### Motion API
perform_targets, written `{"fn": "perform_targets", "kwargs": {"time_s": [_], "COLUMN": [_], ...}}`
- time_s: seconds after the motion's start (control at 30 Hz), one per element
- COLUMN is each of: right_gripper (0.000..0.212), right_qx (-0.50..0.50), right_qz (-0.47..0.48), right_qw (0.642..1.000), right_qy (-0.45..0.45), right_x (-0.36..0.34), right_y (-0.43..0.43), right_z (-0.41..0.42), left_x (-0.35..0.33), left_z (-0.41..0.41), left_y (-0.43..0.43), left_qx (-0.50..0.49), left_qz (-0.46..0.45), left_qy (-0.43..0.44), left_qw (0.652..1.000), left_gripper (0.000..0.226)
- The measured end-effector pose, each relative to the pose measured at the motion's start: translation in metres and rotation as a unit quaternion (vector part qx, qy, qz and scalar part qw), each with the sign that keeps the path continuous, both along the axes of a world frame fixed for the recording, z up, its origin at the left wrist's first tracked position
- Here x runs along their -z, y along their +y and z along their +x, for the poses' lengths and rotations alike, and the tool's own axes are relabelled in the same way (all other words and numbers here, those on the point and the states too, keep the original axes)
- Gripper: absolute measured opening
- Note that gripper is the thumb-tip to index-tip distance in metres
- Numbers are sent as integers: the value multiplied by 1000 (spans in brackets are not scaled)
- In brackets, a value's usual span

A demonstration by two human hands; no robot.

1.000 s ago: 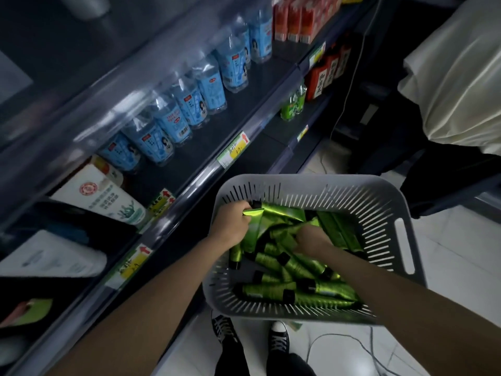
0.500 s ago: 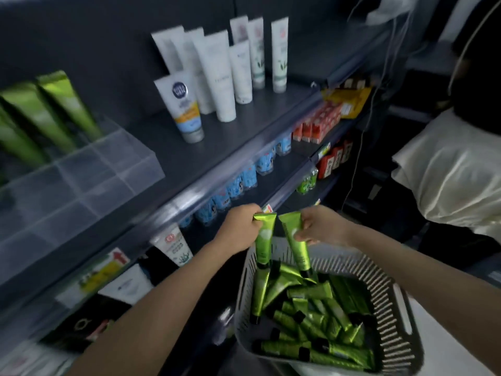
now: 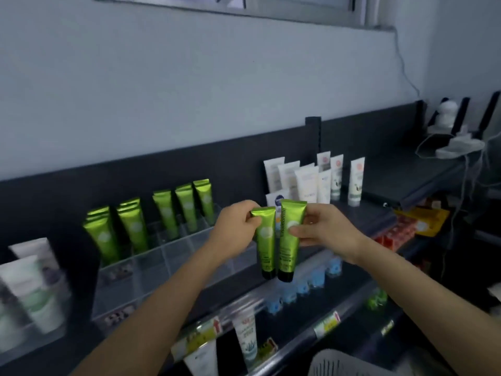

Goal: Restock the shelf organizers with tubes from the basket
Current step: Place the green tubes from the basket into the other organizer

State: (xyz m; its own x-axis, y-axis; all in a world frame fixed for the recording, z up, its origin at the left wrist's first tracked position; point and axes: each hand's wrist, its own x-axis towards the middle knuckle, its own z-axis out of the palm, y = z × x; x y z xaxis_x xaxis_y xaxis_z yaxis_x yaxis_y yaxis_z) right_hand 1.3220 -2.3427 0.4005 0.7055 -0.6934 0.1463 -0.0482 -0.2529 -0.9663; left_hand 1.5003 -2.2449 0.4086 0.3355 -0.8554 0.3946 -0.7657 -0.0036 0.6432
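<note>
My left hand point(image 3: 235, 231) pinches the crimped top of one green tube point(image 3: 265, 249), which hangs cap down. Beside it, my right hand point(image 3: 322, 229) grips a second green tube point(image 3: 289, 245), also cap down; the two tubes touch side by side. Both are held in front of the top shelf, just right of the clear shelf organizer point(image 3: 173, 256). Several green tubes point(image 3: 165, 213) stand in the organizer's back compartments, while its front compartments hold none. Only the grey basket's rim point(image 3: 336, 360) shows at the bottom edge.
White tubes point(image 3: 306, 183) stand on the top shelf to the right of the organizer. More white tubes point(image 3: 35, 289) fill a clear organizer at far left. Lower shelves carry blue bottles point(image 3: 303, 287) and price tags. Cables and a device sit at the upper right.
Both hands rose out of the basket, each with a green tube, up to the top shelf by the organizer. The view tilted up and the basket dropped almost out of sight.
</note>
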Motion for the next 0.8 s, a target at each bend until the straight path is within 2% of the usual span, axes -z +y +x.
{"fn": "perform_targets", "kwargs": {"time_s": [0.1, 0.17, 0.27, 0.43, 0.67, 0.8], "right_gripper": [20, 14, 16, 17, 15, 30], "right_qx": [-15, -36, -67, -47, -19, -33], "right_qz": [-36, -41, -40, -72, -113, -144], "right_qw": [999, 998, 995, 993, 992, 989], "right_qy": [-19, -38, -63, -80, -52, -26], "right_x": [-23, -33, -43, -51, -35, -19], "right_y": [9, 16, 25, 36, 38, 46], "right_z": [44, 72, 113, 178, 250, 283], "left_x": [-25, -38, -53, -66, -62, -55], "left_z": [26, 43, 70, 120, 185, 209], "left_y": [19, 31, 51, 82, 112, 123], "left_qx": [-37, -66, -122, -186, -267, -297], "left_qz": [-26, -43, -48, -56, -34, 1], "left_qy": [-11, -30, -70, -109, -157, -168], "left_qw": [999, 996, 989, 975, 950, 940], "left_gripper": [13, 14, 18, 14, 13, 16]}}
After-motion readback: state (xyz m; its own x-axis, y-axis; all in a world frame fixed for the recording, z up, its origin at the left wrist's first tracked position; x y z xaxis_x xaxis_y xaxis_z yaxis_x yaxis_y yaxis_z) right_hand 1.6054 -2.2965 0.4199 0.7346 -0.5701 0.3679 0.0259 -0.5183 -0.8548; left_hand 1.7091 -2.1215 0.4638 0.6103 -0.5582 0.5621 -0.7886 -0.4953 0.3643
